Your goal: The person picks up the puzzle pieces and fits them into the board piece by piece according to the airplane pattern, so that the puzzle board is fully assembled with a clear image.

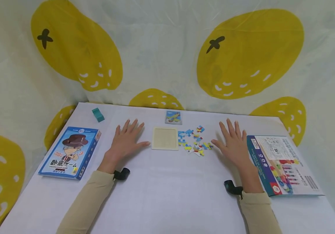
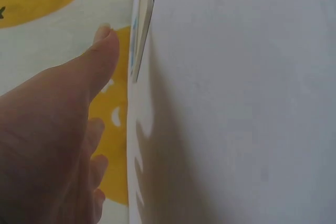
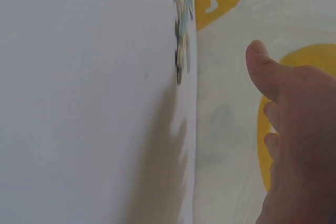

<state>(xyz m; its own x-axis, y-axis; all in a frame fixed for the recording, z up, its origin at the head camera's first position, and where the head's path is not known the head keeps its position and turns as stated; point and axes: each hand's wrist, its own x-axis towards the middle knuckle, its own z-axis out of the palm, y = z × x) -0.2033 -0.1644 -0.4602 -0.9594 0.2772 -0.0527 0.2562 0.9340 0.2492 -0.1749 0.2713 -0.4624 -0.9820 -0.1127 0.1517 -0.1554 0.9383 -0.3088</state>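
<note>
Fingers spread and palm down, my left hand (image 1: 127, 140) hovers over the white table, its thumb pointing at the square cream puzzle tray (image 1: 165, 149). Loose jigsaw pieces (image 1: 198, 147) in blue, yellow, red and white lie scattered along the tray's right side. To the right of them is my right hand (image 1: 232, 145), also spread and holding nothing. Shadows under both hands show in the wrist views. Behind the tray lies a small square picture card (image 1: 173, 117) with a blue and yellow design.
A blue game box (image 1: 71, 152) with a cartoon figure in a hat lies at the left. Behind it sits a small teal block (image 1: 98, 114). A larger white and purple box (image 1: 284, 165) lies at the right, beside the right wrist. A fruit-patterned cloth (image 1: 158, 52) hangs behind the table.
</note>
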